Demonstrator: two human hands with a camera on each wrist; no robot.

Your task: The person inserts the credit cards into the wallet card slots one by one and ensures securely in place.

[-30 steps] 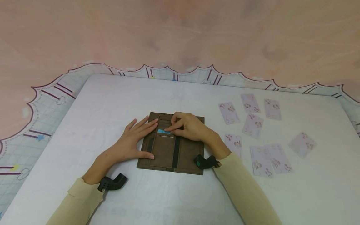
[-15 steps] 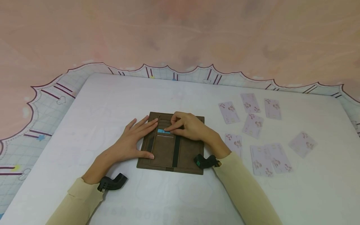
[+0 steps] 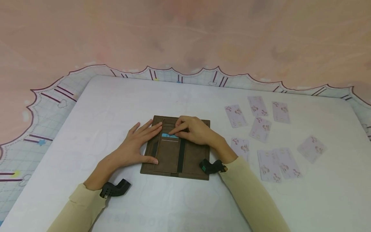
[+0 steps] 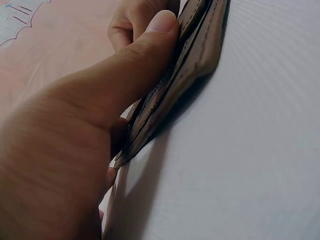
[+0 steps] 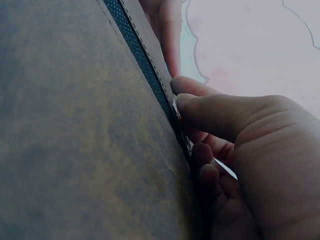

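Eight pale cards (image 3: 261,129) lie loose on the table (image 3: 162,206), right of the wallet (image 3: 192,159), spread between table centre and right edge; two near the bottom of the group touch or overlap. Wallet sits unfolded about midway between the table's left and right edges, well short of the far edge; table's near edge is out of view. Blue card (image 3: 168,136) is in a slot in the wallet's left half, only a strip showing above the slot lip. Left hand (image 3: 137,145): fingers spread, fingertips and thumb resting along the wallet's left edge. Right hand (image 3: 193,129): thumb and forefinger close together, pinching the blue card at the right end of the strip; right wrist view backs the pinch, contact itself half hidden. Progress, my read: blue card mostly in its slot, not fully covered; eight cards sit outside the wallet. Can't tell if other slots are filled. Vs half a second ago: near zero change. Hands, wallet, loose cards all hold position; slightly more blue seems to show under the right fingertips.
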